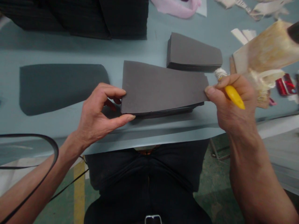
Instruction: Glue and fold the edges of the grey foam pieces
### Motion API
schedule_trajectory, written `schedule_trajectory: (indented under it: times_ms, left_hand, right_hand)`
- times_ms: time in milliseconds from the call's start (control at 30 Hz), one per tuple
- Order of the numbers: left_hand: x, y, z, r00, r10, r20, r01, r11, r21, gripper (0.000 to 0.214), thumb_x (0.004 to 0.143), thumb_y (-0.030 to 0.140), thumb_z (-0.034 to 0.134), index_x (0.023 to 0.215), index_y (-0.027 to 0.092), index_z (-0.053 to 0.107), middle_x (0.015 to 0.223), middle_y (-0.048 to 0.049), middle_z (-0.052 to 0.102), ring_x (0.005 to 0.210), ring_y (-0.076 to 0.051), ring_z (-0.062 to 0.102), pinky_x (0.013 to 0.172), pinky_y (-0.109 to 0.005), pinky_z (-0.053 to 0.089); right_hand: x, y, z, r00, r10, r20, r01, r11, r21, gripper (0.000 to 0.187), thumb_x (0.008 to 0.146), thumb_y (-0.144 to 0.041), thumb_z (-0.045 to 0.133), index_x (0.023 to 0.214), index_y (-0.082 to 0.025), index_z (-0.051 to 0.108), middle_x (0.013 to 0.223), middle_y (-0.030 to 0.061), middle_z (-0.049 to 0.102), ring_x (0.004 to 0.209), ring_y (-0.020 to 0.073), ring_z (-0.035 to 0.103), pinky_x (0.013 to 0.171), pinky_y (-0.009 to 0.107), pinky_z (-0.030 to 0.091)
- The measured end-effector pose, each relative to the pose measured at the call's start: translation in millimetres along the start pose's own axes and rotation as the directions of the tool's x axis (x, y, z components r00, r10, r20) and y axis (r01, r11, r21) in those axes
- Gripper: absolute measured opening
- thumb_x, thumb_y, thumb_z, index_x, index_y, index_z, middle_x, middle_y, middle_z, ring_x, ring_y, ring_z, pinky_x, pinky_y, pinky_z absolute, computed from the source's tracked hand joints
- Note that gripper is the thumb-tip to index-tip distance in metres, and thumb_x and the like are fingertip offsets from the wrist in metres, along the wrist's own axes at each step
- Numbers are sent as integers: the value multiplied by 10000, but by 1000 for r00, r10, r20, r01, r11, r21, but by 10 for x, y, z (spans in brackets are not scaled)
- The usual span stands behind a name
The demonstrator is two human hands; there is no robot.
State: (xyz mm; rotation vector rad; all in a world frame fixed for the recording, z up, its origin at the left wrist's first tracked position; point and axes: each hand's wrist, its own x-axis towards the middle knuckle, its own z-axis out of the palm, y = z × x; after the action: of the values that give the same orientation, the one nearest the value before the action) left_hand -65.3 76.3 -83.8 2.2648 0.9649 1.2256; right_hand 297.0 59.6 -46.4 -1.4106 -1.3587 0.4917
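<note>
A tapered grey sheet (163,87) lies at the centre over a stack of dark sheets (168,112) whose lower edge shows beneath it. My left hand (100,109) is at its wide left end, index fingertip on the side edge and thumb along the near corner. At the narrow right end, my right hand (235,99) pinches the sheet's edge between thumb and finger. That same hand also holds a brush with a yellow handle (234,97) and a whitish head, which points away from me. A dark green tapered piece (60,87) lies flat to the left.
Behind the sheet stands a smaller stack of grey pieces (195,53). Tall black stacks (93,18) fill the back left. A beige-stained container (266,46) is at the right, near a shiny red object (286,84). Pink cloth (177,7) lies at the back.
</note>
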Motion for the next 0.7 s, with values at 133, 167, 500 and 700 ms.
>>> schedule_trajectory:
  times_ms: [133, 167, 500, 700]
  left_hand:
    - [-4, -4, -6, 1000, 2, 3, -2, 1000, 3, 509, 913, 424, 904, 1324, 217, 685, 1164, -67, 703, 914, -173, 681, 677, -298, 639]
    - [-4, -6, -8, 1000, 6, 6, -6, 1000, 7, 507, 915, 422, 901, 1328, 221, 686, 1161, -68, 704, 912, -178, 681, 668, -306, 639]
    - [0, -3, -18, 1000, 19, 16, -20, 999, 33, 452, 985, 487, 818, 1303, 195, 685, 1182, -51, 703, 919, -127, 668, 714, -236, 611]
    - [-7, 8, -22, 1000, 10, 14, -10, 1000, 22, 429, 979, 453, 832, 1288, 188, 697, 1182, -58, 710, 928, -130, 672, 722, -236, 605]
  right_hand:
    - [-1, 14, -11, 1000, -6, 8, 6, 1000, 7, 211, 715, -272, 800, 781, -245, 601, 629, -92, 521, 547, 80, 422, 548, 251, 346]
    - [-4, 20, -16, 1000, -11, 14, 11, 1000, 4, 211, 721, -267, 801, 788, -243, 603, 637, -91, 525, 551, 79, 427, 553, 251, 347]
    - [-3, 51, -44, 998, -43, 42, 43, 999, 2, 211, 758, -255, 817, 814, -236, 614, 699, -84, 530, 580, 67, 427, 569, 242, 339]
    - [2, 60, -45, 998, -39, 54, 38, 999, 19, 211, 765, -256, 810, 827, -238, 609, 719, -73, 544, 601, 73, 463, 583, 243, 374]
